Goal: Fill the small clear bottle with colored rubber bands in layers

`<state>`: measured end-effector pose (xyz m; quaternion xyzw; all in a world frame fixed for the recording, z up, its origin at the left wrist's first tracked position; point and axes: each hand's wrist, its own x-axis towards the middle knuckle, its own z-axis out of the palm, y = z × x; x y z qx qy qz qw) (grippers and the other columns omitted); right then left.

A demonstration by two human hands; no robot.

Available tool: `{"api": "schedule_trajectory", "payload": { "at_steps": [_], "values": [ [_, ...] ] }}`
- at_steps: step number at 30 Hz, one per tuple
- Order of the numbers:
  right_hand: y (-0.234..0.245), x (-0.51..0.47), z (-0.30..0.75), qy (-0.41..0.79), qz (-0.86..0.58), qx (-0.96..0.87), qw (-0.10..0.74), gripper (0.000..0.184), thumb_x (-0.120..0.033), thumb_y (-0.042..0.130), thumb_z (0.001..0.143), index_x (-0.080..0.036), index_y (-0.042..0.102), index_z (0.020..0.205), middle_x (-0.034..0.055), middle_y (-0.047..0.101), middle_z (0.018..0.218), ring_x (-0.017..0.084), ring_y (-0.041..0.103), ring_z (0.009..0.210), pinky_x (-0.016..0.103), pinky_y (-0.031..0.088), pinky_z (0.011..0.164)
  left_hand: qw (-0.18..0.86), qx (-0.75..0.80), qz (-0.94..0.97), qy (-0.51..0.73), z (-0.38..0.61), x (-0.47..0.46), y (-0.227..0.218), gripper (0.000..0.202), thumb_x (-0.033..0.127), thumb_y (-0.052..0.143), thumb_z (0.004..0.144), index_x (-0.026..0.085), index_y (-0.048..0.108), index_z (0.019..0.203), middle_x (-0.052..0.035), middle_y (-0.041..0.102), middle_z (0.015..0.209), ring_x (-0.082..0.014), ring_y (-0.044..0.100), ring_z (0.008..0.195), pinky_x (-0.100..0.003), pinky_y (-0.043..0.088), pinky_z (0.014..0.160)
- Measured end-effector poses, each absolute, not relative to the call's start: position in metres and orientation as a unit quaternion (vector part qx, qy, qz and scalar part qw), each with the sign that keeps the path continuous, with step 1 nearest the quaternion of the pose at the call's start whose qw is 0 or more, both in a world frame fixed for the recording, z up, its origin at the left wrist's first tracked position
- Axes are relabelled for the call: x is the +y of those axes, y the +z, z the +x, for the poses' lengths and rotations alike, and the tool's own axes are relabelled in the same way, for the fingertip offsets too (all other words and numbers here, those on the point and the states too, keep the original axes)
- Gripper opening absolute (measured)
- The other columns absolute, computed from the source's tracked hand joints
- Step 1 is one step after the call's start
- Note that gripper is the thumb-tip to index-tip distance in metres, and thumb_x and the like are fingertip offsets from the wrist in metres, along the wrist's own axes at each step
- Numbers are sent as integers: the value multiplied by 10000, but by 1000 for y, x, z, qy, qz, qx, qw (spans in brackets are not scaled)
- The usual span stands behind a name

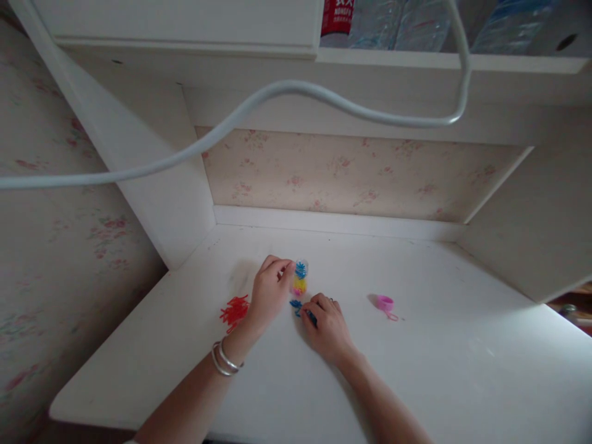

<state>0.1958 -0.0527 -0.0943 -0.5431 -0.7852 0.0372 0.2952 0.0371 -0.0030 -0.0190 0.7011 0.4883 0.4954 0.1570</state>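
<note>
A small clear tube (300,277) stands on the white desk (439,370), filled with blue, yellow and pink small pieces. My left hand (269,293) wraps its fingers round the tube's side and steadies it; bangles circle that wrist. Just below the tube, my right hand (326,324) is closed in a pinch on small blue pieces (296,305) lying on the desk. A heap of red pieces (235,310) lies left of my left hand.
A pink cap (385,303) with a small loop lies to the right of my hands. A white cable (287,92) hangs across the view. Shelf walls close the desk on both sides; bottles (383,21) stand on the shelf above.
</note>
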Motion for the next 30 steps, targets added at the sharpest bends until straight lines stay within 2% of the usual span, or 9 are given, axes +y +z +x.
{"api": "schedule_trajectory", "payload": {
  "at_steps": [7, 20, 24, 30],
  "values": [
    [-93, -52, 197, 44, -546, -779, 306, 162, -219, 501, 905, -214, 661, 884, 40, 576, 879, 163, 524, 845, 298, 329, 782, 101, 521, 716, 454, 48, 22, -23, 234, 324, 493, 918, 209, 695, 891, -9, 604, 845, -122, 585, 743, -241, 453, 708],
    [-93, -52, 197, 50, -541, -778, 316, 160, -227, 512, 894, -215, 672, 882, 40, 578, 856, 164, 530, 832, 303, 348, 767, 133, 494, 726, 459, 35, 11, -27, 261, 336, 447, 937, 194, 665, 912, -17, 599, 879, -105, 563, 679, -241, 457, 682],
    [-93, -49, 198, 87, -537, -752, 373, 181, -272, 512, 897, -220, 683, 871, 42, 583, 850, 165, 539, 810, 304, 378, 754, 166, 497, 734, 432, 30, -5, -43, 269, 328, 425, 944, 195, 656, 913, -25, 608, 892, -120, 579, 739, -242, 459, 696],
    [-85, -36, 204, 241, -559, -583, 538, 270, -442, 556, 854, -207, 683, 816, 38, 601, 842, 159, 539, 754, 279, 407, 662, 213, 504, 791, 274, 20, -27, -75, 232, 324, 476, 905, 226, 673, 980, -35, 627, 983, -152, 619, 831, -256, 477, 740]
  ]
}}
